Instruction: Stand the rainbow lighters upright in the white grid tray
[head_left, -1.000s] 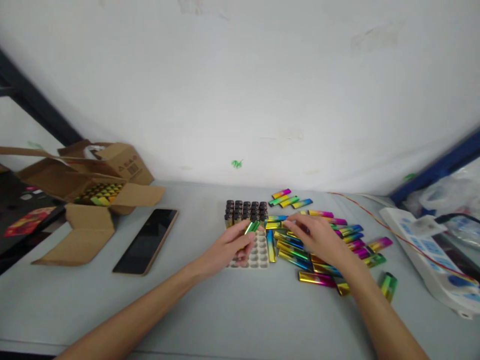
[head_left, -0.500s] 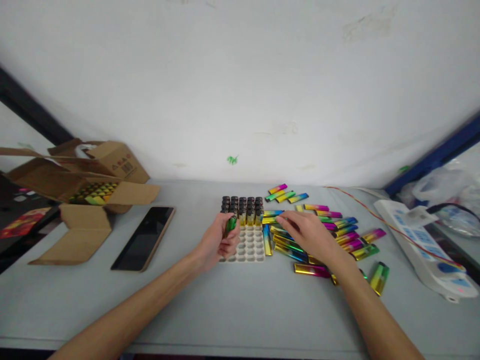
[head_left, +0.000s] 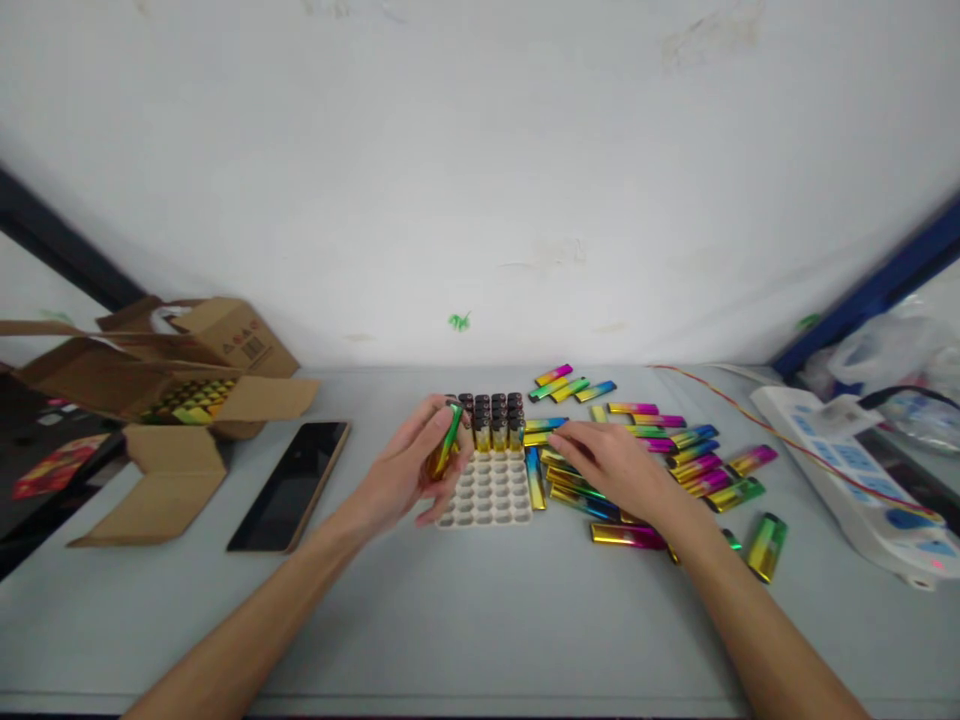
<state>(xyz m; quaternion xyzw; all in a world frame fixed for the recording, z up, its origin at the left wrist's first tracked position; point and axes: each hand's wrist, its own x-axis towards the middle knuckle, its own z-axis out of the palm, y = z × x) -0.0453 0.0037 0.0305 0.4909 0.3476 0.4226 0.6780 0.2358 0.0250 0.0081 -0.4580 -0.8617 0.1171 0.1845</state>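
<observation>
One lighter [head_left: 450, 436] tilts, top end rightward, in the left hand's [head_left: 405, 465] curled fingers by the tray's [head_left: 487, 492] left side; the half-open right hand [head_left: 611, 455] reaches loose lighters [head_left: 626, 536], grip unclear.

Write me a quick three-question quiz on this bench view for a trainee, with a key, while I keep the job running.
1. Multiple choice: the left hand holds
A) a phone
B) at least one green-and-gold lighter
C) a plug

2. True or false: the power strip lies to the right of the loose lighters.

3. Fill in "nearer to" or "farther from": the visible empty cells of the white tray are ___ the wall than the black-topped pieces standing in it.

Key: 1 B; 2 true; 3 farther from
</observation>
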